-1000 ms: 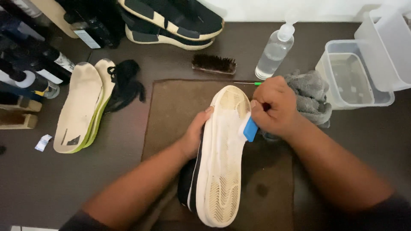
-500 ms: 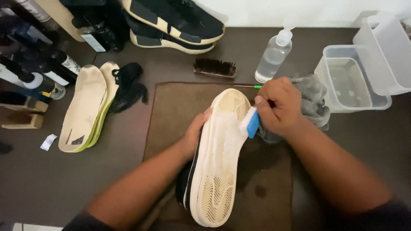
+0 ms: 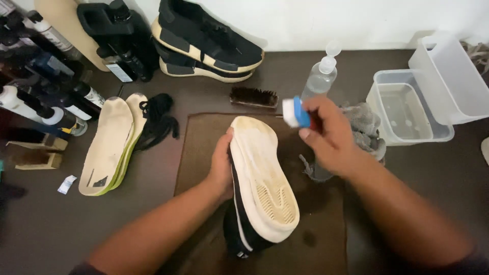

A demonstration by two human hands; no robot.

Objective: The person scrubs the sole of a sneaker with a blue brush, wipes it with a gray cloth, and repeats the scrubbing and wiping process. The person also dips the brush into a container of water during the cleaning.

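Both forearms bare to above the elbow. Dark sleeve edges show at the bottom of view, left and right. Left hand and right hand ungloved; no rings, no watch.

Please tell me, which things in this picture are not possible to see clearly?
Head view only:
- Upper of the shoe: hidden, since the sole faces the camera and the left hand covers its side.
- Handle of the blue-and-white brush: covered by the right hand.
- Grey cloth: partly hidden behind that hand.
- Bottles on the left: cut off by the edge.
- White bin: its inside is not visible.
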